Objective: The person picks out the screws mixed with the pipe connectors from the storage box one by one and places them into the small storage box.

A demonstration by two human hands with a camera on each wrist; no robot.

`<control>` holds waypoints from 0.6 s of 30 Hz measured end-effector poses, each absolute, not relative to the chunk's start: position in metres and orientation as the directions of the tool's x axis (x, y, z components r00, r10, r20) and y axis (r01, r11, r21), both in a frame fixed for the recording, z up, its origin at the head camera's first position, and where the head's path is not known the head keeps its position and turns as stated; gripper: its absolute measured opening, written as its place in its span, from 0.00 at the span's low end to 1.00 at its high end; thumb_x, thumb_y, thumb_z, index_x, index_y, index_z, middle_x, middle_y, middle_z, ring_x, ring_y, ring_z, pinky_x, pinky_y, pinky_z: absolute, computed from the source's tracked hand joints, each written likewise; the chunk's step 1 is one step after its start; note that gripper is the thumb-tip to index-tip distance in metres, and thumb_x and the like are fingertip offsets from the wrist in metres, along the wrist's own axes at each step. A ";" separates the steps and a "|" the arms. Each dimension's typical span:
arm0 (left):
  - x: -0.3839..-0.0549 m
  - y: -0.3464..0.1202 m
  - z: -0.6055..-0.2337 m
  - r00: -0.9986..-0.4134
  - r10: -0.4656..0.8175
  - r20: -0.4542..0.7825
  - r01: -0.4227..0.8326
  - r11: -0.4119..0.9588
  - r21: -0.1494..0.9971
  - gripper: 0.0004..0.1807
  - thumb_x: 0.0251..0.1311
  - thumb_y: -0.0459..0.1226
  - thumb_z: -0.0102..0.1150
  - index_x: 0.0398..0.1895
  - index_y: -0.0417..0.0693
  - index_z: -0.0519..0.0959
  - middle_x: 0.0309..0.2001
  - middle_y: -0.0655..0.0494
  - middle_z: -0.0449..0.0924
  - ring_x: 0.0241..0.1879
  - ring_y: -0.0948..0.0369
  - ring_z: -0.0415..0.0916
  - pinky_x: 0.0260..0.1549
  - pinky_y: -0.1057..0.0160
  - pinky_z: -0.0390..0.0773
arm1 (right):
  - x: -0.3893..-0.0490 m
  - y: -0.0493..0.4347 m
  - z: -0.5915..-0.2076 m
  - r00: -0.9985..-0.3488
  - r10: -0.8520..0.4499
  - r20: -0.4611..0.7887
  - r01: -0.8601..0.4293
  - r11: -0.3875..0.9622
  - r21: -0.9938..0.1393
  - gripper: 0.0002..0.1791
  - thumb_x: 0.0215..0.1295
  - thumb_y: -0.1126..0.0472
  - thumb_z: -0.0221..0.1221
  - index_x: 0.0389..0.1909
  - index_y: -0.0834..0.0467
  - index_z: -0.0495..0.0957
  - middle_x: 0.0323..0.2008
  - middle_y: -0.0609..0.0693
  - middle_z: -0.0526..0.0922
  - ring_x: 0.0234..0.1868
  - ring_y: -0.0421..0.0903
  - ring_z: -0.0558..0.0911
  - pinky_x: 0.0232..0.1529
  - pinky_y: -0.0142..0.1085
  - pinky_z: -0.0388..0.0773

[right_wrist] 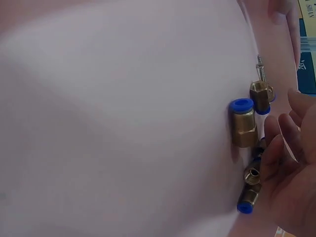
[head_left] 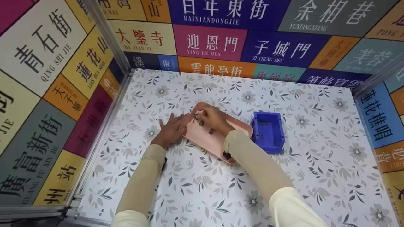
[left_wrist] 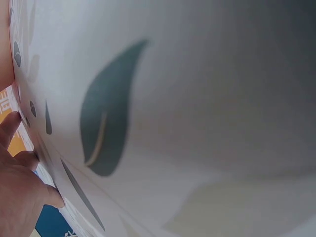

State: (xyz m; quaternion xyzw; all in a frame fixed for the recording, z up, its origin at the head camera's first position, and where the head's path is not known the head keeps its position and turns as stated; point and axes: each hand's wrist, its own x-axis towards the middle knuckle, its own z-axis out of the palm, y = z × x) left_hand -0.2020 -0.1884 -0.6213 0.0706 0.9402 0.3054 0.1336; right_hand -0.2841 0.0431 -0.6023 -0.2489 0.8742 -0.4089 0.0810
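A pink tray [head_left: 205, 142] lies at a slant on the floral tabletop. My left hand [head_left: 172, 130] rests at its left end with fingers spread. Inside the tray, my right hand [head_left: 214, 118] reaches down at the far left part, its fingers loosely bent among small parts. In the right wrist view, a brass fitting with a blue collar [right_wrist: 243, 123] stands beside the fingertips. A second brass fitting [right_wrist: 259, 94] and a screw [right_wrist: 261, 69] lie beyond it. Another fitting [right_wrist: 249, 197] is close below the fingers, which partly cover more pieces. No piece shows between thumb and fingers.
A blue bin [head_left: 269, 132] with a few small metal pieces inside stands right of the tray, close to its edge. Panels with street names [head_left: 208, 42] wall the table at the back and both sides. A metal frame post [head_left: 110, 41] rises at the back left corner.
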 end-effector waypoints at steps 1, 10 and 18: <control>-0.202 -0.187 -0.620 -0.954 0.213 -0.209 0.049 0.803 0.594 0.31 0.77 0.62 0.28 0.81 0.83 0.45 0.83 0.64 0.49 0.83 0.45 0.27 0.68 0.24 0.20 | -0.284 0.043 -0.602 -0.861 -0.505 0.061 -0.374 0.547 -0.749 0.11 0.71 0.63 0.61 0.50 0.49 0.85 0.40 0.48 0.83 0.34 0.44 0.79 0.35 0.36 0.77; -0.200 -0.187 -0.619 -0.953 0.236 -0.190 0.079 0.798 0.597 0.30 0.78 0.60 0.29 0.81 0.83 0.45 0.83 0.63 0.49 0.82 0.42 0.27 0.66 0.22 0.19 | -0.284 0.037 -0.603 -0.864 -0.503 0.012 -0.352 0.589 -0.728 0.14 0.71 0.64 0.60 0.49 0.44 0.86 0.38 0.48 0.81 0.29 0.42 0.79 0.27 0.35 0.77; -0.203 -0.186 -0.621 -0.954 0.212 -0.213 0.043 0.799 0.600 0.31 0.76 0.59 0.31 0.81 0.82 0.47 0.83 0.65 0.49 0.83 0.44 0.26 0.67 0.23 0.18 | -0.284 0.036 -0.608 -0.873 -0.486 0.047 -0.382 0.620 -0.685 0.14 0.66 0.66 0.59 0.46 0.50 0.88 0.32 0.46 0.83 0.27 0.41 0.78 0.27 0.33 0.74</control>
